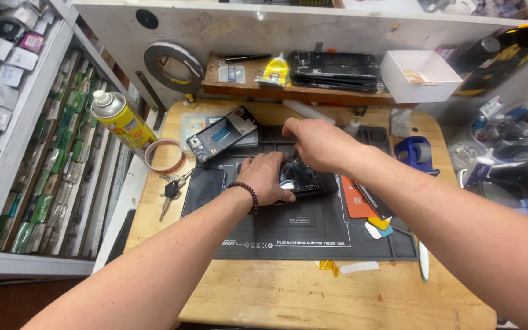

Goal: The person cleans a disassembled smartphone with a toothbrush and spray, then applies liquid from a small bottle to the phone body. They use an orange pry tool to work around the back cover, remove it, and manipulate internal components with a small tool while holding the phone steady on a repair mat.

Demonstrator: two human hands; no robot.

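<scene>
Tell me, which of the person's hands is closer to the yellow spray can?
Left. The left hand lies on the black phone at mid-mat, on the side facing the yellow spray can. The right hand is over the phone, farther from the can.

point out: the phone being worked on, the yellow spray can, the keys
black phone [310, 180], head view: on its dark body just right of the left hand.
yellow spray can [123, 122], head view: on the middle of its yellow side.
keys [171, 190], head view: on the dark key heads, left of the mat.

Front tabletop [276, 299]: open wood, free passage.
Left edge: spray can [120, 119], tape roll [165, 156], keys [171, 189] obstruct.
Right: tape dispenser [417, 153] obstructs.
</scene>
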